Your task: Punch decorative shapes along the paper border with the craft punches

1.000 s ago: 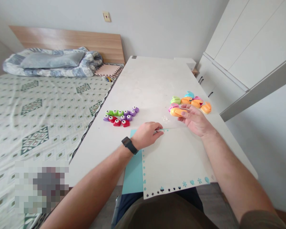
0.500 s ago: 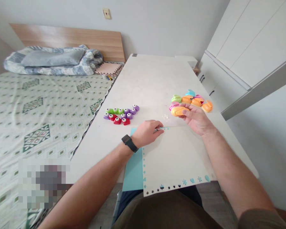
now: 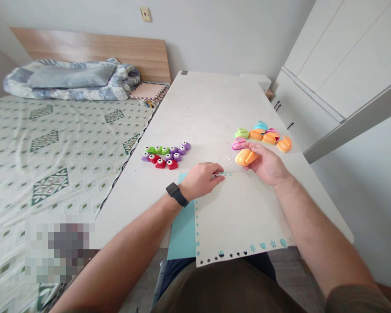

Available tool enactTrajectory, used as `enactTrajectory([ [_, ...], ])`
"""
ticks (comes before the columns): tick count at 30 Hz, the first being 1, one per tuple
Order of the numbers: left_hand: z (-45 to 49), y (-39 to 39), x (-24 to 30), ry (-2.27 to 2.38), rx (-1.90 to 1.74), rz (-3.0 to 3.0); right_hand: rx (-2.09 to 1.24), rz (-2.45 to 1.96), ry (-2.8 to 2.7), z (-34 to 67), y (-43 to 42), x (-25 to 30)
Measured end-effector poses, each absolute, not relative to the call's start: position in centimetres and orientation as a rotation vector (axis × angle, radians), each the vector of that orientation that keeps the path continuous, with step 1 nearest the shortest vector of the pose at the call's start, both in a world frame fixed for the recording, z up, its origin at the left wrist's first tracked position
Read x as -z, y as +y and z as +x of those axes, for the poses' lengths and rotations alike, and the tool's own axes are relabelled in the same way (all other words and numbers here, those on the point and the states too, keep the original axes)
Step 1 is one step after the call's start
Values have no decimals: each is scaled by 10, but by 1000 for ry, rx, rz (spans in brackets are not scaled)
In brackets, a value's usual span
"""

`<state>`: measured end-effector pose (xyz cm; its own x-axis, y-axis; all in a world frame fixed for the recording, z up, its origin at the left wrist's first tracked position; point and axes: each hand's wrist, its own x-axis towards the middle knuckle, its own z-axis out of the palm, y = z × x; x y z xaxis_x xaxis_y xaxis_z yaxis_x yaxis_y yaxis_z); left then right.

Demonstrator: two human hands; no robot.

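Note:
My right hand (image 3: 270, 164) holds an orange craft punch (image 3: 246, 156) above the table, its rounded end toward the left. My left hand (image 3: 202, 180) is closed at the top edge of a white sheet of paper (image 3: 241, 213), thumb on the near side and fingers at the far side. Small shapes such as stars, hearts and flowers are cut along the sheet's left, bottom and top edges. Beneath it lies a light blue sheet (image 3: 182, 234), sticking out on the left. Small white paper cut-outs (image 3: 227, 158) are scattered just beyond the sheet.
Several small green, purple and red punches (image 3: 165, 155) stand in a group on the left of the white table (image 3: 211, 104). Larger coloured punches (image 3: 270, 138) cluster beyond my right hand. A bed (image 3: 84, 130) runs along the left; white cabinets (image 3: 339, 65) stand at right.
My right hand has turned the orange punch, so it now tilts with its lever side toward the right. My left hand stays at the sheet's top edge.

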<state>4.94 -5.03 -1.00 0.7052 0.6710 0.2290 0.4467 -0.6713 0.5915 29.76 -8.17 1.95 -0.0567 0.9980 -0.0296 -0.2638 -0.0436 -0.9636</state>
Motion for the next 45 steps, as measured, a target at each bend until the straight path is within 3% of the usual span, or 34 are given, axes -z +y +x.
enactTrajectory([
  [20, 49, -52, 5, 858, -578, 2374, -1129, -1295, -1031, 295, -75, 0],
  [45, 46, -51, 8, 861, -586, 2375, -1004, -1271, -1181, 288, -79, -3],
])
